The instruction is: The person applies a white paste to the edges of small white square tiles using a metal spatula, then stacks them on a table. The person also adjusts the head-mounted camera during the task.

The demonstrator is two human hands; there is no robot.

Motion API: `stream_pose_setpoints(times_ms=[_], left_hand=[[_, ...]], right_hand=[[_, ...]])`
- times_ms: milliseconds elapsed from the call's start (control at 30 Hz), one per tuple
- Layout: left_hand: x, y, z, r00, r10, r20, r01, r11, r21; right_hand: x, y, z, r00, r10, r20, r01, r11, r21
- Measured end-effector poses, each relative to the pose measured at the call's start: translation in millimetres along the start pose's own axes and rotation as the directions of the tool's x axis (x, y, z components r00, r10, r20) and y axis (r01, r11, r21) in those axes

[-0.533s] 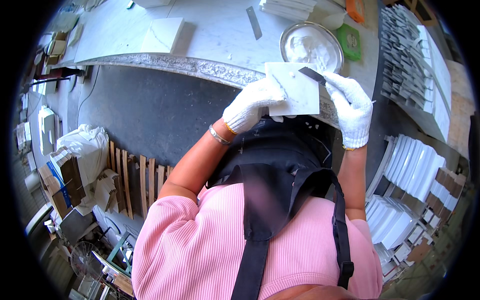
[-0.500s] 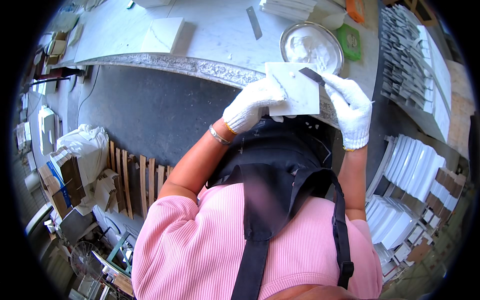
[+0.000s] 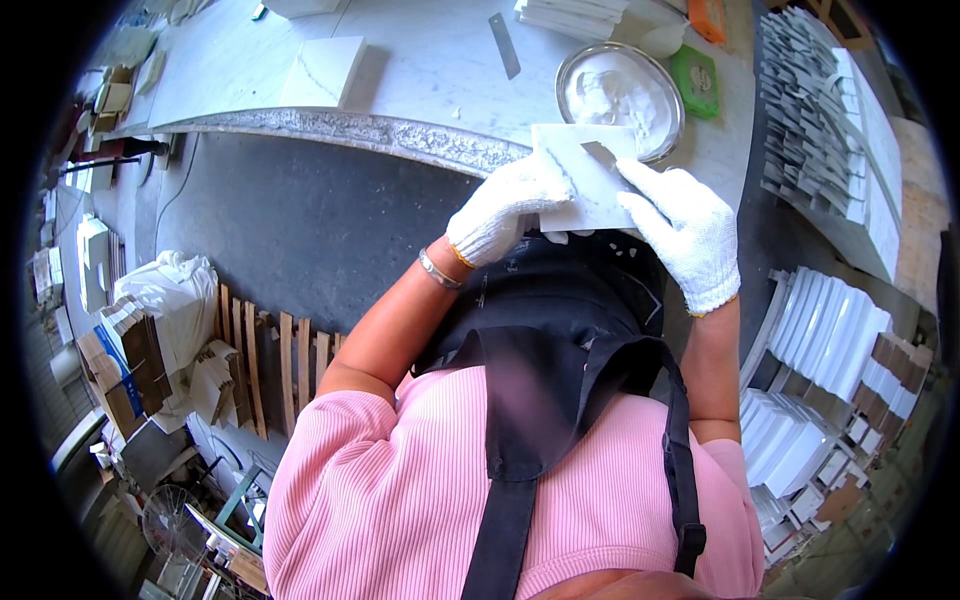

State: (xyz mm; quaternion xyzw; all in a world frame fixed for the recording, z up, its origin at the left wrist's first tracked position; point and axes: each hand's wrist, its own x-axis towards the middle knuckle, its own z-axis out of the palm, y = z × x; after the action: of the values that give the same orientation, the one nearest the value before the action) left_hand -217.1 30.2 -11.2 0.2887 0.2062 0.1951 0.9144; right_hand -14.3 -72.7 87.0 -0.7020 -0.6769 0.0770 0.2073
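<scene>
My left hand (image 3: 510, 208), in a white knit glove, grips a square white marble tile (image 3: 590, 195) with grey veining by its left edge, thumb on top. The tile is held in front of the bench edge. My right hand (image 3: 688, 222), gloved too, pinches a small thin metal blade (image 3: 601, 155) whose flat end lies at the tile's upper face. Just beyond the tile stands a round metal dish (image 3: 622, 95) with white paste in it. How far the right fingers wrap the blade is partly hidden.
On the marble bench (image 3: 420, 80) lie another veined tile (image 3: 325, 72), a flat metal strip (image 3: 504, 46), stacked white tiles (image 3: 575, 12), a green box (image 3: 695, 82) and an orange item (image 3: 707, 18). Many stone strips (image 3: 810, 120) are stacked at right. Wooden slats (image 3: 265, 360) stand at lower left.
My right hand has moved left and turned, bringing the blade from the tile's upper right corner further onto its face. The white bit seen on the tile no longer shows. My left hand stays put.
</scene>
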Motion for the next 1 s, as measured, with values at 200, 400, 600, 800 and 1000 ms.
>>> stream_pose_setpoints(times_ms=[200,400,600,800,1000], left_hand=[[-0.5,1.5,0.8,1.000,-0.004,-0.010,0.004,1.000,0.022],[-0.4,0.0,2.2,1.000,0.014,-0.022,-0.014,1.000,0.028],[0.4,0.7,-1.6,0.999,0.018,-0.045,-0.017,1.000,0.015],[3.6,8.0,5.1,0.999,-0.025,-0.042,0.028,0.997,0.071],[7.0,11.5,-1.9,0.998,-0.041,-0.046,0.044,0.998,0.054]], right_hand=[[-3.6,2.1,-1.2,0.998,-0.054,0.033,0.057,0.992,-0.116],[-2.5,1.5,-11.9,0.998,0.051,0.038,-0.052,0.998,0.020],[6.4,24.9,-26.5,0.939,0.345,0.019,-0.339,0.912,0.231],[32.7,89.5,-1.2,0.978,0.207,0.010,-0.207,0.978,-0.026],[75.4,98.3,-18.0,0.939,0.324,-0.118,-0.340,0.927,-0.156]])
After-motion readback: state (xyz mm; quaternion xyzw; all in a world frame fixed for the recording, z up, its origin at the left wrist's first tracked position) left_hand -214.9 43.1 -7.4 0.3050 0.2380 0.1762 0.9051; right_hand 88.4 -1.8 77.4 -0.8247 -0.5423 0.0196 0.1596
